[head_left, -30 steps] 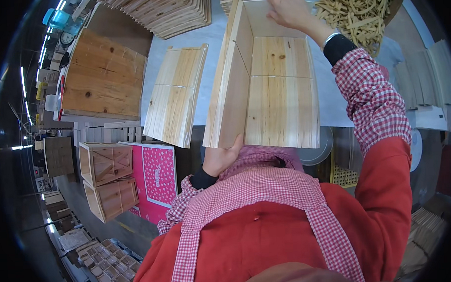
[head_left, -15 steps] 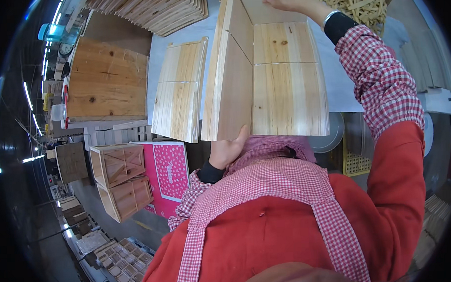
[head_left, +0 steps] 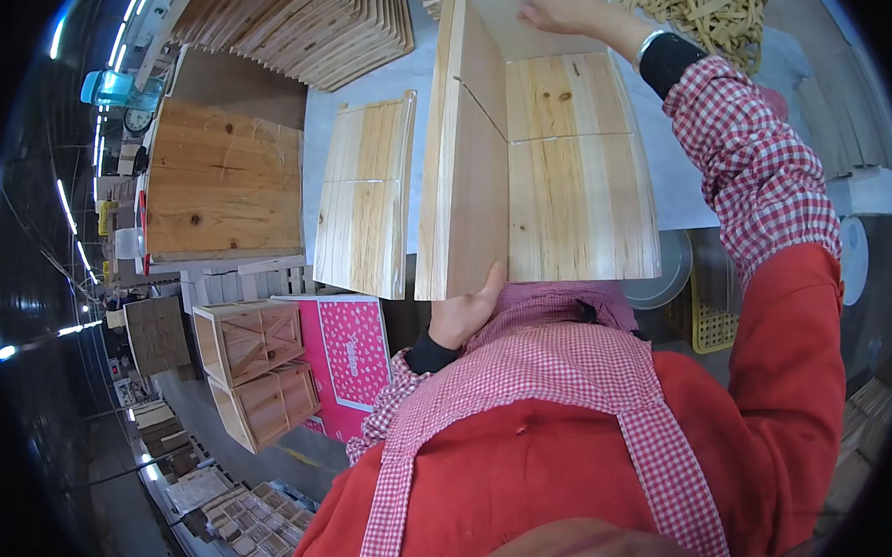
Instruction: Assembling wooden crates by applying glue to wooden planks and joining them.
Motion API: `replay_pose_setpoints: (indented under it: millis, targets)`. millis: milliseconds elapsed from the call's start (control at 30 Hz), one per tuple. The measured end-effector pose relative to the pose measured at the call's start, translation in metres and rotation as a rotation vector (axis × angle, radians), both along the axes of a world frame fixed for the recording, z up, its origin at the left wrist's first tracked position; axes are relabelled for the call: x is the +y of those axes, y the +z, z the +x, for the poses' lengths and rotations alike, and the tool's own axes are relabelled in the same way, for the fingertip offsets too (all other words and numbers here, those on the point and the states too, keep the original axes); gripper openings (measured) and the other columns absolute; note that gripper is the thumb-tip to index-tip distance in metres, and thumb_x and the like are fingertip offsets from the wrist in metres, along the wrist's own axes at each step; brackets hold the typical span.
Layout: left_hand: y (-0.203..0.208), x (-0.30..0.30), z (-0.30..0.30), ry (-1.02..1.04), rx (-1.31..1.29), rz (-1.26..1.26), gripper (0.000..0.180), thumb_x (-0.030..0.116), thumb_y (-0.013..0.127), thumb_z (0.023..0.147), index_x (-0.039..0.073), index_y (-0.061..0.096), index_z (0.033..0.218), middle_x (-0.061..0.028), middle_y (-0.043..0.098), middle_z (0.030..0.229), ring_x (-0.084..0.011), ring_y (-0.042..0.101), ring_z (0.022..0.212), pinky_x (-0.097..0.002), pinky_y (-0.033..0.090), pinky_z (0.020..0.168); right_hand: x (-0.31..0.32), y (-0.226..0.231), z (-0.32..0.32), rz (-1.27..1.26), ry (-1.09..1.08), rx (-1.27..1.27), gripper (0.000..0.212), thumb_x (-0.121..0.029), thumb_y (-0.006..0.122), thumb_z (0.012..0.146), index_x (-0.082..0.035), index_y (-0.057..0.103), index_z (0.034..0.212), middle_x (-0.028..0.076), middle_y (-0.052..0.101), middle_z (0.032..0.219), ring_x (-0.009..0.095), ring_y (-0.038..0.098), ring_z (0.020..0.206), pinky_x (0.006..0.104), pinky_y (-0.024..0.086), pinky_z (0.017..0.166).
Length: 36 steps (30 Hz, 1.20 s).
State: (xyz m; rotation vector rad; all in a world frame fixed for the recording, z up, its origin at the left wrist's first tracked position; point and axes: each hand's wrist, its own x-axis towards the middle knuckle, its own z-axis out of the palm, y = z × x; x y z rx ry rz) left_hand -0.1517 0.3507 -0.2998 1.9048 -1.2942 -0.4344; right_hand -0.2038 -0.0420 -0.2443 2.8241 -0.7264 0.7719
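An unfinished wooden box [head_left: 581,205] lies before me, its pale panels joined at right angles and each long panel marked by a cross groove. My left hand [head_left: 467,312] closes round the near lower edge of its upright left panel, thumb inside and the other fingers hidden beneath. At the far end my right hand [head_left: 564,4] has its fingers bent over the light end panel [head_left: 536,35]; the frame's upper edge cuts off part of this hand. Left of the box lies a separate grooved wooden panel [head_left: 365,198], touched by neither hand.
A stack of thin boards [head_left: 300,33] fills the far left of the white table [head_left: 679,187]. Tan strips [head_left: 702,14] are heaped at the far right. Further left stands a large brown wooden board [head_left: 221,178]. Wooden crates [head_left: 258,369] and a pink printed box [head_left: 345,351] sit lower down.
The whole view has shifted slightly, so the box and table appear a little lower and further right. Both hands keep about the same places on the box.
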Motion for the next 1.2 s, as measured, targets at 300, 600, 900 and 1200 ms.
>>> replay_pose_setpoints:
  millis: [300,600,900,1200]
  targets:
    - [-0.005,0.002,-0.001,0.038,0.03,0.033,0.026,0.011,0.064,0.084,-0.003,0.062,0.106,-0.0172,0.066,0.098,-0.0297,0.063,0.092,-0.0391,0.049,0.082,-0.014,-0.018,-0.033,0.112,-0.17,0.151,0.021,-0.021,0.068,0.072,-0.003,0.061,0.082,0.018,0.064,0.073,0.035,0.064,0.072,0.0435,0.049,0.066]
    - [-0.024,0.028,-0.002,0.126,0.55,0.025,0.042,0.0,0.06,0.087,-0.007,0.047,0.127,-0.0179,0.058,0.121,-0.0234,0.06,0.103,-0.0313,0.047,0.09,0.103,-0.04,-0.169,-0.071,-0.47,-0.459,0.058,-0.04,0.073,0.07,-0.007,0.057,0.114,0.015,0.058,0.112,0.032,0.053,0.109,0.0512,0.038,0.088]
    - [-0.071,0.104,0.007,0.07,0.822,0.321,0.052,-0.003,0.056,0.089,-0.004,0.038,0.138,-0.0202,0.051,0.132,-0.025,0.056,0.116,-0.0308,0.046,0.095,0.291,-0.121,-0.411,0.317,-1.001,0.302,0.067,-0.035,0.064,0.083,0.003,0.04,0.133,0.024,0.041,0.14,0.043,0.041,0.127,0.0472,0.038,0.101]
    - [-0.004,0.019,-0.039,-0.805,0.287,0.368,0.052,0.011,0.063,0.086,-0.001,0.046,0.133,-0.0192,0.057,0.123,-0.0283,0.055,0.117,-0.033,0.043,0.099,0.267,0.001,-0.406,0.388,-1.105,0.08,0.042,-0.006,0.046,0.087,-0.005,0.051,0.129,0.025,0.064,0.092,0.038,0.065,0.082,0.0453,0.051,0.067]
